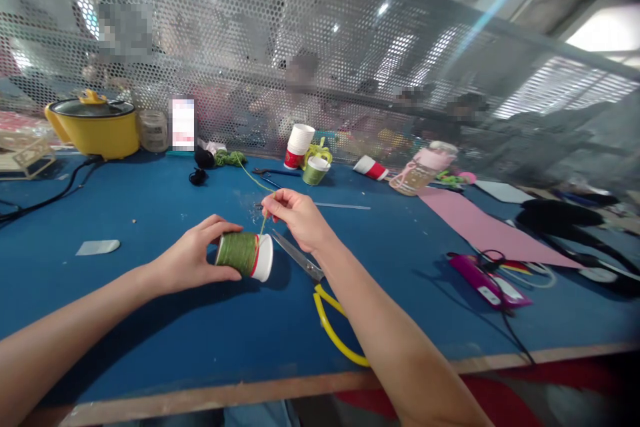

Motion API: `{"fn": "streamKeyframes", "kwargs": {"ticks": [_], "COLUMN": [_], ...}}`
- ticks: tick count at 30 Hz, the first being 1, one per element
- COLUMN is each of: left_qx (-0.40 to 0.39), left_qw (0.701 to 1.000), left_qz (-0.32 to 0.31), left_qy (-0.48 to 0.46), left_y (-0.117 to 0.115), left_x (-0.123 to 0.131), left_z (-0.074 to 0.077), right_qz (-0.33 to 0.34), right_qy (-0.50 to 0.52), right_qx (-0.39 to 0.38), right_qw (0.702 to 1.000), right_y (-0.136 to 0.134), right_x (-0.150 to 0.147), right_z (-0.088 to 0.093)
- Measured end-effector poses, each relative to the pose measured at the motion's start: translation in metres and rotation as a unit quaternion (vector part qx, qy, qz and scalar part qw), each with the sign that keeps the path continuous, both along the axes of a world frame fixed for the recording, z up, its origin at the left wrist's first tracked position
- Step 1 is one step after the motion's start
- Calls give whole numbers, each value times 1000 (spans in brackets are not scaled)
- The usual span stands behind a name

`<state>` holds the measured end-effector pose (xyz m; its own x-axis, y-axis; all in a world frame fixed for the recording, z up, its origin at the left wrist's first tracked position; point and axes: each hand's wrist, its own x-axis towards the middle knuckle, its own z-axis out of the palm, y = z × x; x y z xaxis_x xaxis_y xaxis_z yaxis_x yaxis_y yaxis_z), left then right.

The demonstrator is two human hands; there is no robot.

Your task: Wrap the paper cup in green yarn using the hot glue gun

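Fingers curled around its sides, the left hand holds a paper cup wound in green yarn, tipped sideways over a blue table — the right hand pinches a yarn strand just above its rim. Yellow-handled scissors lie alongside. At right, a purple packet bears white labels, their print too small to read; the phone screen is blurred.
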<state>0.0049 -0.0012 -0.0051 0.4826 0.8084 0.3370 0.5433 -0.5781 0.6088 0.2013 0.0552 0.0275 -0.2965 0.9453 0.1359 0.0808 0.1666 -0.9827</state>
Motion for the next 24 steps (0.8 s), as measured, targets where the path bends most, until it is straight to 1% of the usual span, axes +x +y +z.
{"fn": "streamKeyframes", "kwargs": {"ticks": [3, 6, 10, 15, 21, 24], "left_qx": [-36, -49, -19, 12, 56, 69], "left_qw": [999, 999, 999, 999, 997, 996], "left_qz": [-4, -7, -22, -41, -51, -57], "left_qy": [2, 15, 24, 17, 7, 8], "left_y": [-1, -2, -3, -3, -5, -5], "left_x": [1, 1, 2, 3, 2, 2], "left_z": [1, 2, 4, 2, 0, 0], "right_qz": [-13, -20, -19, -11, 3, 11], "right_qy": [-26, -39, -54, -91, -113, -121], "right_qx": [11, 20, 28, 45, 12, 12], "right_qw": [1000, 999, 998, 995, 994, 993], "right_y": [3, 4, 4, 3, 1, -1], "right_x": [0, -1, -3, -4, -6, -7], "right_z": [-2, -3, -5, -8, -10, -9]}}
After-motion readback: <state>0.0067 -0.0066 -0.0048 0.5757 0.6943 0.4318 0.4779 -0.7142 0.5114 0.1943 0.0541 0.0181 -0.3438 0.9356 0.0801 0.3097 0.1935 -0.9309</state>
